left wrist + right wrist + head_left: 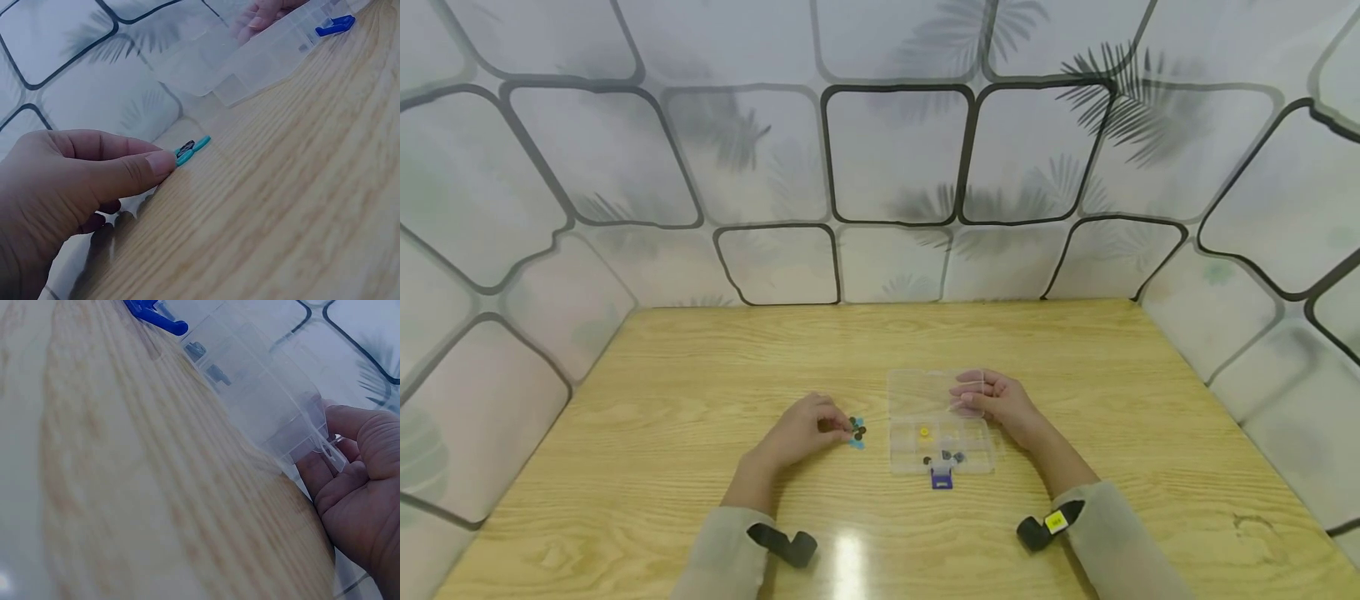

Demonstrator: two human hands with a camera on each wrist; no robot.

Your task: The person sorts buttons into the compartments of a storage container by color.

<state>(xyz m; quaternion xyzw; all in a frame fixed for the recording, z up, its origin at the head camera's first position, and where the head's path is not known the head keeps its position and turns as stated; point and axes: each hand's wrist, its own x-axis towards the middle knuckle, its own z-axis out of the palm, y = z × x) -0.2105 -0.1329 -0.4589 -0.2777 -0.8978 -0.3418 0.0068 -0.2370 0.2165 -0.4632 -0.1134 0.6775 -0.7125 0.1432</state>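
In the head view, my left hand point(807, 429) reaches down to a small cluster of dark and teal button-like discs point(858, 432) on the table. Thumb and forefinger pinch at the edge of a teal disc point(184, 157) in the left wrist view; a dark disc and another teal one lie against it. My right hand point(1003, 407) holds the clear plastic compartment box point(898, 458) at its right side, fingers behind the raised transparent lid point(917, 392). Inside the box are a yellow disc point(924, 432) and several dark and grey-blue pieces point(952, 457).
A blue clasp point(942, 479) sticks out from the box's front edge. The wooden table point(700, 358) meets a patterned screen point(895, 150) at the back and sides. Black wrist cameras point(790, 548) sit over both sleeves.
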